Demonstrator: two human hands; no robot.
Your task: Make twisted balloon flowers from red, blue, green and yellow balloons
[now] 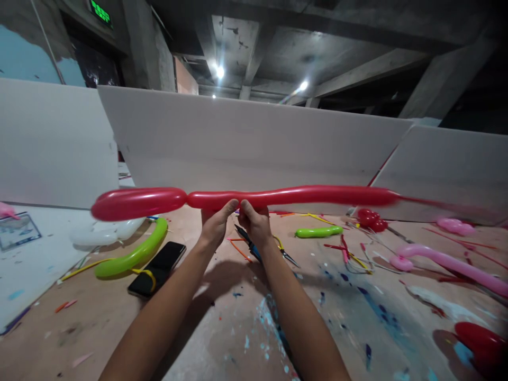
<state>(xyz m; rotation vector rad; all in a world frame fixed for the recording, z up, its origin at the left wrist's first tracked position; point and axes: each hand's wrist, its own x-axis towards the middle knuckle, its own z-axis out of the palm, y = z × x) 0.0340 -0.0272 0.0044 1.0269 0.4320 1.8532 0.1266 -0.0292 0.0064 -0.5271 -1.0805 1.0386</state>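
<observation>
A long red modelling balloon [317, 195] stretches level across the view, held above the table in both hands. My left hand [215, 225] and my right hand [256, 225] grip its middle from below, side by side, thumbs on the near face and nearly touching. Left of the hands a twist pinches off a fatter folded section of the balloon. Its right end thins to an uninflated tail, smeared by motion. The other fingers are hidden behind the balloon. Below the hands lie a dark-tipped tool with a blue handle [254, 251] and yellow-handled scissors [289, 258].
A black phone [159, 269] lies left beside a curved green balloon [137, 258] and a white balloon [95, 235]. To the right are a short green balloon [319, 232], a pink balloon [444, 259] and uninflated strips. White panels [254, 137] stand behind the paint-spattered table.
</observation>
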